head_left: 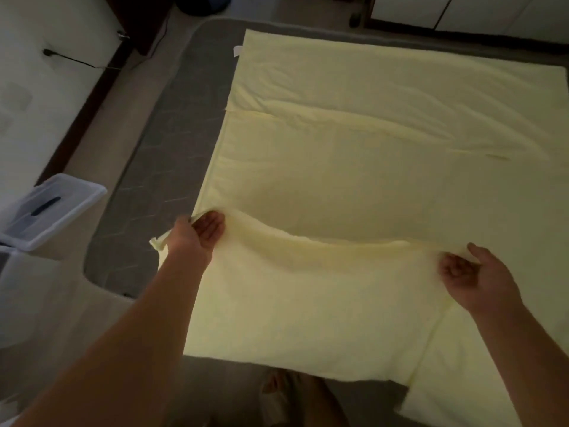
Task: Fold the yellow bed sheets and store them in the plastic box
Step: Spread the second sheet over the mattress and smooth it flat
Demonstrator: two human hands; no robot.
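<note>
A pale yellow bed sheet [354,167] lies spread over the grey mattress [172,143]. Its near part is lifted and turned over into a fold that sags between my hands. My left hand [197,234] holds the left end of that raised edge, palm up, with a corner of cloth sticking out behind it. My right hand [474,272] grips the right end of the same edge, fingers curled. A clear plastic box [52,208] stands on the floor to the left of the bed.
A white wall and a dark skirting board run along the left, with a black cable on the wall [70,60]. White cupboard doors [462,10] stand beyond the bed. My feet [286,392] show at the bottom.
</note>
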